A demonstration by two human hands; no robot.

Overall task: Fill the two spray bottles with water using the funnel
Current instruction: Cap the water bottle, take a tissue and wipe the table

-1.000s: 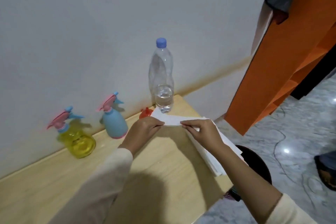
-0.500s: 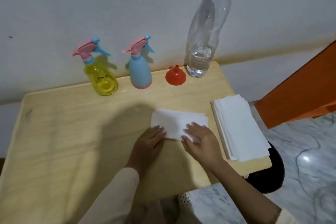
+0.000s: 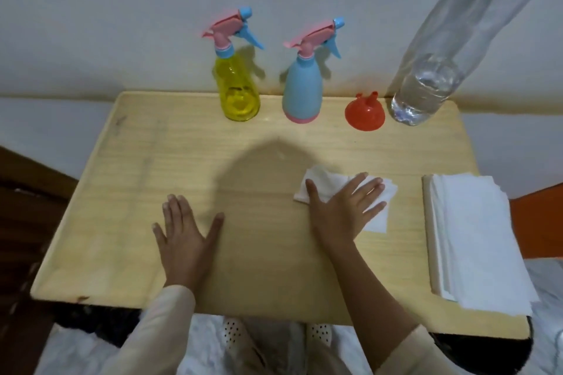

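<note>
Wooden table (image 3: 122, 192) against white wall (image 3: 122, 24); left hand (image 3: 185, 237) flat, right hand (image 3: 341, 207) pressing tissue (image 3: 323, 181), fingers (image 3: 356, 183) spread.

No writing, label, brand, number or sign can be read anywhere: the yellow spray bottle (image 3: 239, 94), the blue spray bottle (image 3: 302, 91), the red funnel (image 3: 364, 114) and the clear water bottle (image 3: 426, 91), all standing well beyond the fingers (image 3: 365, 189) of the right hand (image 3: 338, 210), show no legible marking.
</note>
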